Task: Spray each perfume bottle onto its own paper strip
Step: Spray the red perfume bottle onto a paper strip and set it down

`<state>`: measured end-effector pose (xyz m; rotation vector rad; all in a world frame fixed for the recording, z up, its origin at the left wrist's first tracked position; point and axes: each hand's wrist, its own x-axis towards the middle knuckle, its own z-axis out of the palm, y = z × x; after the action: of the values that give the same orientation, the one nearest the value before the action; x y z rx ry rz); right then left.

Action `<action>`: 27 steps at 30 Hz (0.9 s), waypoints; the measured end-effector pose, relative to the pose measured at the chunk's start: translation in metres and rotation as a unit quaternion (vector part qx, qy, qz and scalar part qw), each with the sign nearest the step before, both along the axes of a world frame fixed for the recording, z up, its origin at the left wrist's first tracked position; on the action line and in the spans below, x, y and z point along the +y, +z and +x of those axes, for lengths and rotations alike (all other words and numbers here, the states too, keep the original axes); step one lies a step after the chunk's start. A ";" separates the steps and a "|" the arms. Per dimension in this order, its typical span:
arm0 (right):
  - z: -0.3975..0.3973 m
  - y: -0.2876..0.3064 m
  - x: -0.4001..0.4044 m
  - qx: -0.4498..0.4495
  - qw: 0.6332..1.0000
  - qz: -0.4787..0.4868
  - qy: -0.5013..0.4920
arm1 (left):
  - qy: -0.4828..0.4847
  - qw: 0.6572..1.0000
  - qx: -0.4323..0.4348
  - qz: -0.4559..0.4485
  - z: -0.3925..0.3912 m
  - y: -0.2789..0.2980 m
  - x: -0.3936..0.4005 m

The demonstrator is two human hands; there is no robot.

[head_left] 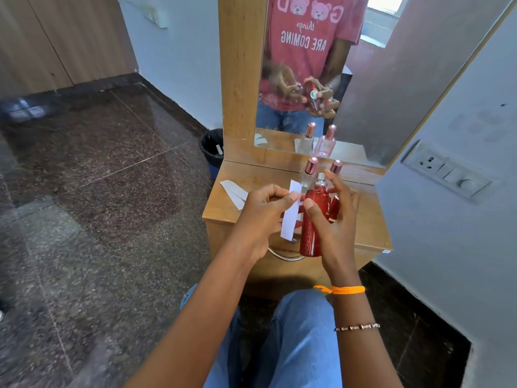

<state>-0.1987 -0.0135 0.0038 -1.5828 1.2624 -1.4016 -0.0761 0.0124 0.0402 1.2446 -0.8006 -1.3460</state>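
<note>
My right hand (333, 217) grips a red perfume bottle (312, 219) upright above the wooden dressing table (363, 233), its silver nozzle bare. My left hand (263, 214) pinches a white paper strip (291, 217) just left of the bottle, close to the nozzle's height. Behind them stand two clear bottles with rose-gold caps, one (309, 172) left of the other (335, 167). A red cap (334, 210) lies partly hidden behind my right hand. More paper strips (235, 191) lie at the table's left edge.
A mirror (321, 79) rises behind the table and reflects my hands and the bottles. A black bin (211, 149) stands on the dark floor left of the table. A switch plate (444, 172) sits on the right wall. My knees are below the table front.
</note>
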 end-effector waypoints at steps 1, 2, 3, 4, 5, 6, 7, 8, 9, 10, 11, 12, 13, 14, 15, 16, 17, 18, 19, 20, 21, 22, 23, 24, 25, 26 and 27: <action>-0.002 -0.001 0.000 0.001 1.000 -0.001 0.010 | 0.004 1.000 -0.006 0.006 0.002 0.000 -0.002; -0.003 -0.002 0.000 0.004 1.000 -0.001 0.020 | 0.007 1.000 -0.012 0.011 0.004 0.001 -0.004; -0.004 -0.002 0.000 0.011 0.999 -0.004 0.031 | 0.009 1.000 -0.017 0.016 0.006 0.002 -0.006; -0.005 -0.002 -0.001 0.022 0.999 -0.010 0.043 | 0.012 0.999 -0.021 0.021 0.008 0.003 -0.008; -0.006 -0.001 -0.002 0.038 0.998 -0.019 0.053 | 0.014 0.999 -0.027 0.025 0.010 0.004 -0.011; -0.007 0.000 -0.003 0.061 0.996 -0.034 0.060 | 0.016 0.999 -0.036 0.027 0.011 0.004 -0.013; -0.008 0.001 -0.004 0.092 0.992 -0.054 0.065 | 0.018 0.998 -0.047 0.030 0.013 0.004 -0.015; -0.010 0.002 -0.006 0.126 0.987 -0.074 0.067 | 0.020 0.997 -0.058 0.035 0.014 0.004 -0.017; -0.012 0.004 -0.008 0.158 0.981 -0.089 0.069 | 0.020 0.997 -0.068 0.040 0.016 0.003 -0.018; -0.013 0.006 -0.010 0.186 0.975 -0.098 0.069 | 0.017 0.996 -0.074 0.043 0.017 0.002 -0.019; -0.015 0.008 -0.011 0.214 0.969 -0.105 0.068 | 0.013 0.996 -0.080 0.045 0.018 0.001 -0.020; -0.017 0.010 -0.014 0.244 0.961 -0.114 0.066 | 0.008 0.995 -0.084 0.047 0.020 -0.001 -0.021; -0.019 0.011 -0.016 0.275 0.951 -0.123 0.065 | 0.004 0.995 -0.088 0.048 0.020 -0.003 -0.022; -0.020 0.011 -0.019 0.305 0.941 -0.128 0.066 | 0.000 0.995 -0.092 0.048 0.021 -0.005 -0.022; -0.021 0.011 -0.021 0.331 0.932 -0.131 0.068 | -0.003 0.994 -0.095 0.049 0.022 -0.006 -0.023; -0.021 0.012 -0.023 0.351 0.924 -0.133 0.072 | -0.007 0.994 -0.096 0.052 0.022 -0.008 -0.023; -0.021 0.012 -0.025 0.365 0.918 -0.136 0.075 | -0.013 0.994 -0.095 0.055 0.023 -0.009 -0.024; -0.021 0.012 -0.026 0.375 0.913 -0.140 0.079 | -0.019 0.994 -0.091 0.057 0.023 -0.010 -0.024; -0.021 0.012 -0.027 0.383 0.909 -0.144 0.082 | -0.025 0.994 -0.087 0.059 0.023 -0.011 -0.025; -0.022 0.013 -0.028 0.389 0.906 -0.147 0.085 | -0.029 0.995 -0.080 0.060 0.023 -0.012 -0.025; -0.022 0.013 -0.028 0.393 0.903 -0.150 0.088 | -0.032 0.995 -0.075 0.061 0.023 -0.013 -0.026; -0.022 0.014 -0.029 0.394 0.902 -0.152 0.092 | -0.034 0.995 -0.070 0.061 0.023 -0.013 -0.027; -0.022 0.015 -0.029 0.394 0.901 -0.154 0.094 | -0.037 0.995 -0.066 0.061 0.022 -0.014 -0.027; -0.023 0.015 -0.030 0.393 0.901 -0.156 0.096 | -0.039 0.995 -0.062 0.061 0.022 -0.014 -0.028; -0.023 0.016 -0.031 0.393 0.900 -0.160 0.098 | -0.041 0.996 -0.058 0.061 0.022 -0.014 -0.028; -0.023 0.016 -0.031 0.394 0.899 -0.163 0.101 | -0.041 0.996 -0.054 0.062 0.023 -0.014 -0.028; -0.023 0.016 -0.031 0.395 0.898 -0.164 0.104 | -0.041 0.996 -0.051 0.062 0.023 -0.014 -0.028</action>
<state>-0.2215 -0.0448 0.0203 -2.5995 1.2505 -0.8658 -0.0529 -0.0160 0.0260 1.4004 -0.8584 -1.4261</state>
